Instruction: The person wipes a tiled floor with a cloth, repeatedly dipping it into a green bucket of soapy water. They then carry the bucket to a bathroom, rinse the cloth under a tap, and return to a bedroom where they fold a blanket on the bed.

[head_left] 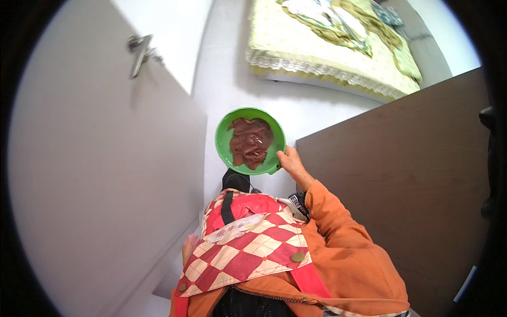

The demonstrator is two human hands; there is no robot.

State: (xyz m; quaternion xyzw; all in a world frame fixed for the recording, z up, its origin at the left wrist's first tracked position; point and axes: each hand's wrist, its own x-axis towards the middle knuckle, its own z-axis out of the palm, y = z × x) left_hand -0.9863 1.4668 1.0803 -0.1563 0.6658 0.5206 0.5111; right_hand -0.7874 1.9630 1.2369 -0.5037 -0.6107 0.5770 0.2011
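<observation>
My right hand [291,161] grips the rim of a round green plastic bowl [224,140], with the thumb over the edge at its lower right. Inside lies a dark red-brown, glossy slab of raw meat [250,142] that looks like liver; green shows around it. The bowl is held out in front of my body, above the pale floor. My left hand [189,245] hangs low beside my checked red and cream apron [253,253], near the door. Most of that hand is hidden behind the apron, and I see nothing in it.
A pale door [111,166] with a metal lever handle [140,55] stands at the left. To the right is a dark brown wooden panel [396,166]. Ahead, past the light floor [222,79], is a bed [317,59] with a lace-edged yellow cover and rumpled bedding [332,23].
</observation>
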